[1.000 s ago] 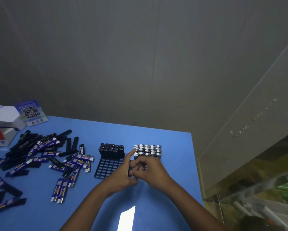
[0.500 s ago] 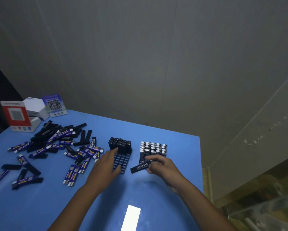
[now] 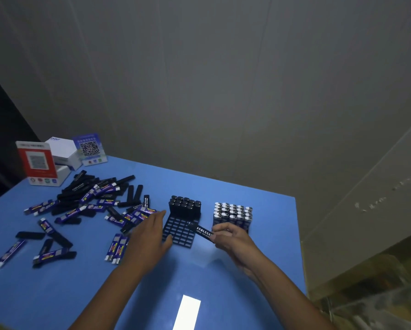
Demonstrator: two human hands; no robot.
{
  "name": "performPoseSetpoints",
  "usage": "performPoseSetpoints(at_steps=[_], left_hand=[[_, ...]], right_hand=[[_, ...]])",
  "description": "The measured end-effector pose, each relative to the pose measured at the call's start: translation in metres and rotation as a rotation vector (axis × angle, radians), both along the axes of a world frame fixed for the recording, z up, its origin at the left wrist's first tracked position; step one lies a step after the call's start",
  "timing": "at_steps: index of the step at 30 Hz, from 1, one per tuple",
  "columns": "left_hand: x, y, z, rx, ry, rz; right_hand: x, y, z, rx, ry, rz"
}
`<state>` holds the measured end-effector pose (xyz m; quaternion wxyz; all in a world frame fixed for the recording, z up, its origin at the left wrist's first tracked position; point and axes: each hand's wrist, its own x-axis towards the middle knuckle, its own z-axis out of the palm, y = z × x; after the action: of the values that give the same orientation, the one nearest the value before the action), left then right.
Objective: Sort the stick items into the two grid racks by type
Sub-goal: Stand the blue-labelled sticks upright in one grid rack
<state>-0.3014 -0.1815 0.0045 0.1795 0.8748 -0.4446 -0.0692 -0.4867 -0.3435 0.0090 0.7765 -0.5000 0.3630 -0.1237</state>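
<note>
Right hand (image 3: pixel 233 239) pinches a black stick (image 3: pixel 200 231) over the left rack (image 3: pixel 179 231); left hand (image 3: pixel 149 232), fingers relaxed, steadies that rack's near-left edge. Best tip it upright, then drop it into a free cell just near the standing black sticks (image 3: pixel 185 207).

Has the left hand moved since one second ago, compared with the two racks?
Yes. The left hand went left: earlier it met the right hand before the silver-topped rack; now it rests at the black rack's left edge.
</note>
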Motion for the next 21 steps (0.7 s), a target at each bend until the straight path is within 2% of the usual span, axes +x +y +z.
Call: performPoseSetpoints(at_steps=[5,12,21], left_hand=[[0.034,0.005,-0.001,0.028,-0.090,-0.060],[0.087,0.018,0.000,0.030,-0.069,-0.123],[0.112,0.014,-0.002,0.016,-0.051,-0.211]], right_hand=[[0.024,0.018,0.007,-0.194,0.062,0.048],[0.067,0.044,0.010,-0.671,0.117,0.103],[0.082,0.041,0.003,-0.814,0.228,-0.122]])
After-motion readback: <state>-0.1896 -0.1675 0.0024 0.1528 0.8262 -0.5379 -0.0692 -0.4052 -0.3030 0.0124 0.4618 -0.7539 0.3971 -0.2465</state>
